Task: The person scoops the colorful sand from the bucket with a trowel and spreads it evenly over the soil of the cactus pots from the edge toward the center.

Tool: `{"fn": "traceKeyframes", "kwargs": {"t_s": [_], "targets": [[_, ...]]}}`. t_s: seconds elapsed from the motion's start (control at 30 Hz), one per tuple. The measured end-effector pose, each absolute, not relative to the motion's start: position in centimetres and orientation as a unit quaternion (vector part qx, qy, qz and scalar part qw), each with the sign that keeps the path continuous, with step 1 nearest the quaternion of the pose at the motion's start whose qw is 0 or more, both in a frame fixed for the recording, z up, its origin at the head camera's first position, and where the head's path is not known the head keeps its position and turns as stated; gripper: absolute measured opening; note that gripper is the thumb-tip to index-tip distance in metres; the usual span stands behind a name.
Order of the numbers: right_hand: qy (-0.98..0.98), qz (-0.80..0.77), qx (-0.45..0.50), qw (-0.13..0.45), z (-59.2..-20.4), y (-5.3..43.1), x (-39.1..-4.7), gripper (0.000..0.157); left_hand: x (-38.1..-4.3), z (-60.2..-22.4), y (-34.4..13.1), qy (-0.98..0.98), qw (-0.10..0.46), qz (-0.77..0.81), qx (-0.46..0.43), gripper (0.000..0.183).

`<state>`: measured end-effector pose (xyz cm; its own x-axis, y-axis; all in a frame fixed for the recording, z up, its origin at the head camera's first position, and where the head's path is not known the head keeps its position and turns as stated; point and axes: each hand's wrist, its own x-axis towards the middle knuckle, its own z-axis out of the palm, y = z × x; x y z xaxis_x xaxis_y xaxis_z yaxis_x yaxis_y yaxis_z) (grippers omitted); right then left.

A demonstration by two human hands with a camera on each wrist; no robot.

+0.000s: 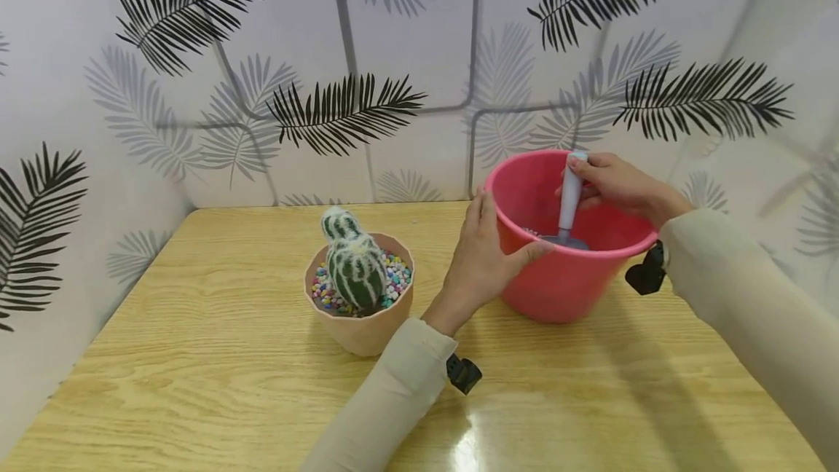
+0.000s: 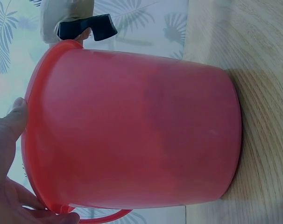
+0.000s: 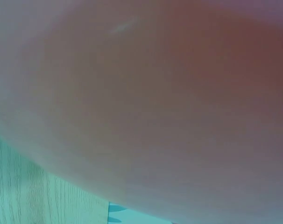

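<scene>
A pink bucket (image 1: 557,286) stands upright on the wooden table, its outer side filling most of the left wrist view. My left hand (image 1: 481,257) holds the bucket's near-left rim, thumb along the front edge and fingers spread round the side. Inside the opening, my right hand (image 1: 616,184) grips the pale handle of a small trowel (image 1: 570,199) near its top. The trowel points down, and its grey blade is partly hidden behind the front rim. Some pale bits show beside the blade. Only the blurred bucket wall (image 3: 132,116) and a strip of table appear in the right wrist view.
Left of the bucket, a peach pot (image 1: 367,330) holds a fuzzy green cactus (image 1: 357,272) amid multicoloured pebbles (image 1: 398,275). My left forearm passes close by the pot. Behind the wooden table (image 1: 216,341) rises a wall with a leaf pattern (image 1: 406,42).
</scene>
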<state>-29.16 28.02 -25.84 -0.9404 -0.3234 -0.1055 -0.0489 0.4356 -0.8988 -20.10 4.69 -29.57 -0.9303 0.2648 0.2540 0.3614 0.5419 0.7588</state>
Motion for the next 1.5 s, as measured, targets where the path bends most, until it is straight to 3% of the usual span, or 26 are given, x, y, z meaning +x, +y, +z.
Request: {"fn": "traceKeyframes", "kwargs": {"t_s": [0.5, 0.97, 1.1, 1.33, 1.5], "targets": [[0.816, -0.559, -0.085, 0.12, -25.4, 28.4, -29.0, 0.037, -20.1, -29.3, 4.7, -0.879, 0.056, -0.439, -0.178, 0.104], [0.857, -0.507, -0.008, 0.091, -23.5, 29.1, -28.9, 0.066, -19.6, -29.4, 4.9, -0.885, 0.05, -0.433, -0.164, 0.104], [0.856, -0.512, 0.02, 0.068, -23.0, 28.8, -29.1, 0.065, -19.6, -29.3, 4.8, -0.888, 0.053, -0.429, -0.157, 0.103], [0.85, -0.521, 0.077, 0.014, -22.6, 29.1, -29.0, 0.049, -19.4, -29.3, 4.9, -0.89, 0.06, -0.426, -0.153, 0.104], [0.849, -0.52, 0.092, -0.013, -22.1, 29.5, -29.0, 0.05, -19.4, -29.2, 4.8, -0.895, 0.061, -0.415, -0.15, 0.102]]}}
